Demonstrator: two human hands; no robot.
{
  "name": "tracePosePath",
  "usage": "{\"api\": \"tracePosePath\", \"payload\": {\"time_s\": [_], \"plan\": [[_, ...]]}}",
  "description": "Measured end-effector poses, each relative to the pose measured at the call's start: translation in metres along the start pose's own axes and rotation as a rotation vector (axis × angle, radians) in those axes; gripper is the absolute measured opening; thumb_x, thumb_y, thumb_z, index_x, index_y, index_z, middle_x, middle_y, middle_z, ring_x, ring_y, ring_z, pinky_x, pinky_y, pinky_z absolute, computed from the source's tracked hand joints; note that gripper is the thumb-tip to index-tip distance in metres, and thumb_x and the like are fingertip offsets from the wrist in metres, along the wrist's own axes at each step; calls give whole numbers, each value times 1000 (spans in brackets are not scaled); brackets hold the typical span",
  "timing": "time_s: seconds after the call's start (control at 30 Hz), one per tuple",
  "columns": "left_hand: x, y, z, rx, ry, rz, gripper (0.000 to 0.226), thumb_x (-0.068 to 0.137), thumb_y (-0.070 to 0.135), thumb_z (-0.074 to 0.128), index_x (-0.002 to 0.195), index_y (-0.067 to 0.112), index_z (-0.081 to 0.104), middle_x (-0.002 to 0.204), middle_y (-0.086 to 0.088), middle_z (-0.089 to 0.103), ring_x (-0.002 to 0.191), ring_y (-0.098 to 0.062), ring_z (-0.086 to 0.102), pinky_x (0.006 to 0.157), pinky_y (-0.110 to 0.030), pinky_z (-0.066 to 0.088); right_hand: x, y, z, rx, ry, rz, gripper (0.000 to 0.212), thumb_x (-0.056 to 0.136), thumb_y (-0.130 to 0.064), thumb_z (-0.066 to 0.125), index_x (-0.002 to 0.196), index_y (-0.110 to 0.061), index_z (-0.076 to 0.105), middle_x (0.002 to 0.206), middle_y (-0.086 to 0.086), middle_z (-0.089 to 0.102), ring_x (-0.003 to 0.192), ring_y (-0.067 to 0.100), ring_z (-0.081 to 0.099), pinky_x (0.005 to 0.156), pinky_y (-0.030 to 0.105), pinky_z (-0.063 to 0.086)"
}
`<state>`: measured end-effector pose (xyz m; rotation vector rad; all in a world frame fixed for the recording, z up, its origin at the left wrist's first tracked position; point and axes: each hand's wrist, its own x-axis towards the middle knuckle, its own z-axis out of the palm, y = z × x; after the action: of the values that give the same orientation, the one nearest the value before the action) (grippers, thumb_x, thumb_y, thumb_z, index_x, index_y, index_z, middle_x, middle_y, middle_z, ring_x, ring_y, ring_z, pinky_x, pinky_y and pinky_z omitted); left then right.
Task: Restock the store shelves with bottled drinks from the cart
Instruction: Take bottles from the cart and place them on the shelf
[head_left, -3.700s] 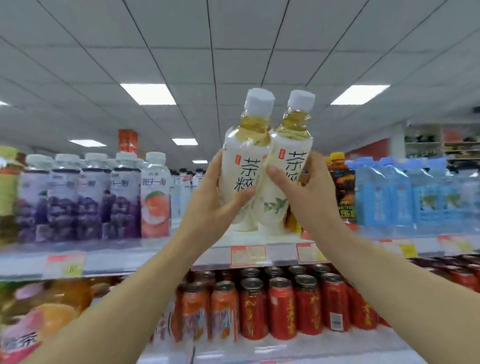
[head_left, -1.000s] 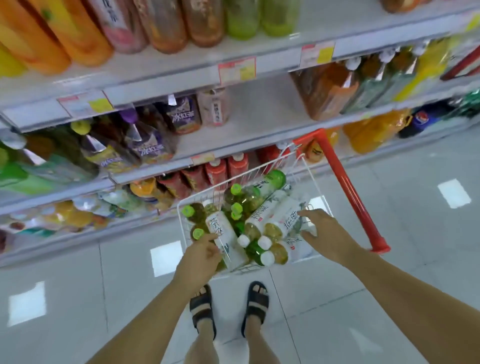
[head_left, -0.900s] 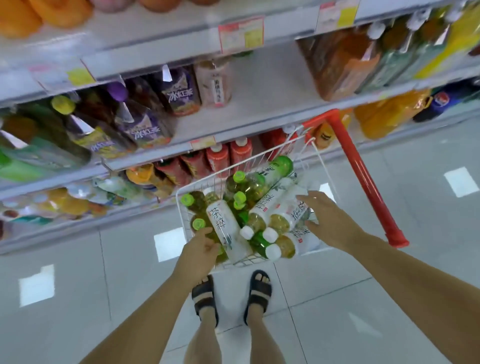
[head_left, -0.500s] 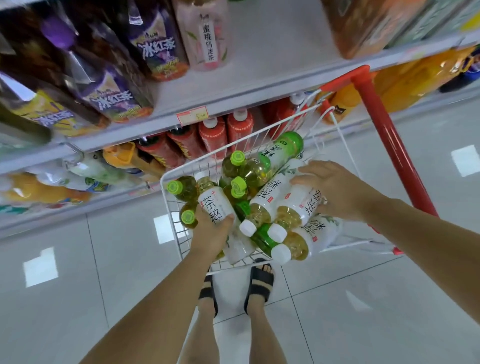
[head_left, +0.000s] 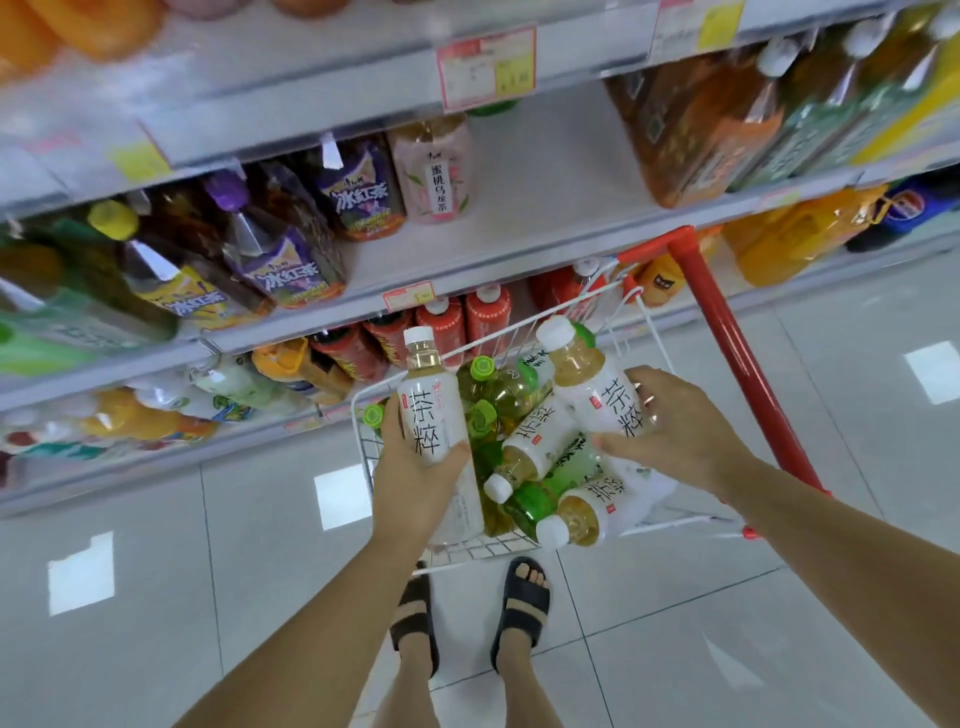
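Note:
Over the white wire cart basket (head_left: 470, 546), my left hand (head_left: 415, 470) grips a white-labelled tea bottle (head_left: 428, 402) upright, its white cap pointing up. My right hand (head_left: 675, 428) grips a second white-labelled tea bottle (head_left: 595, 387), tilted with its cap up and to the left. Both bottles are lifted above the pile. Several more bottles lie in the basket, some white-labelled (head_left: 537, 441) and some green with green caps (head_left: 493, 389).
The cart's red handle (head_left: 737, 348) runs up on the right. Store shelves (head_left: 545, 171) stand just behind the cart, holding purple-labelled tea bottles (head_left: 291, 270), a pink-labelled bottle (head_left: 434, 171) and red bottles (head_left: 467, 325). My sandalled feet (head_left: 470, 608) stand on the tiled floor below the basket.
Earlier I held two bottles at the top shelf. I then looked down and reached into the cart; both hands have since closed round a bottle each and lifted them out of the pile.

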<state>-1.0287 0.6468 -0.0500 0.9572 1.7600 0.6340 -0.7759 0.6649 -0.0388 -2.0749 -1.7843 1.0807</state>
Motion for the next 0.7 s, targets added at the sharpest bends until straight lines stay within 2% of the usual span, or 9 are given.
{"api": "tracePosePath", "payload": {"time_s": [0.03,0.1,0.2,0.3,0.43,0.5,0.57,0.63,0.7], "plan": [[-6,15,-8,-17,4,35,82,82,19,70,145,34,18,115,11,57,91,-4,55,77,-20,41,-4,-13,-8,30,2,6,64,57,-49,78,112,-27,55,99,-5,63,87,15,61,78,38,52],[-17,44,-22,-53,11,134,83,82,17,70,144,36,18,113,16,59,86,8,58,81,-26,43,-12,-43,-28,76,16,-14,61,57,-53,76,110,-27,56,97,-8,65,83,14,64,74,39,55],[-41,94,-43,-92,11,298,82,81,14,71,140,42,20,110,32,50,87,28,49,79,-10,43,-23,-93,-62,66,72,-79,53,61,-52,75,106,-29,59,91,-12,67,77,9,64,70,36,55],[-68,146,-66,-105,56,471,80,81,13,71,132,48,19,109,42,42,91,35,41,71,5,35,-36,-145,-104,67,165,-167,51,63,-56,72,105,-31,57,89,-16,65,75,2,61,66,31,54],[-103,211,-97,-142,124,671,86,80,23,71,136,56,16,119,33,49,100,26,46,72,2,39,-63,-214,-162,160,306,-311,55,59,-60,71,103,-30,58,91,-15,66,81,7,64,73,40,56],[-123,244,-114,-182,156,793,86,79,21,72,129,61,15,119,38,45,102,24,47,75,2,41,-79,-247,-188,216,379,-399,53,57,-61,71,98,-31,58,90,-17,64,83,7,63,74,39,55],[-142,275,-133,-208,184,897,87,79,21,73,133,57,15,120,39,44,105,22,48,84,-4,44,-96,-277,-212,284,437,-476,45,61,-54,75,94,-30,57,88,-18,63,82,7,62,72,36,54],[-159,303,-152,-244,219,987,88,79,19,73,136,53,16,127,26,51,110,13,52,93,-18,47,-112,-307,-233,330,508,-553,45,61,-52,75,95,-28,58,87,-17,63,81,6,62,73,35,53],[-176,330,-171,-252,259,1087,86,78,19,73,138,49,19,134,14,51,117,4,52,97,-24,47,-127,-337,-253,370,544,-633,46,62,-51,76,97,-26,57,88,-18,62,79,1,60,71,28,52]]}}
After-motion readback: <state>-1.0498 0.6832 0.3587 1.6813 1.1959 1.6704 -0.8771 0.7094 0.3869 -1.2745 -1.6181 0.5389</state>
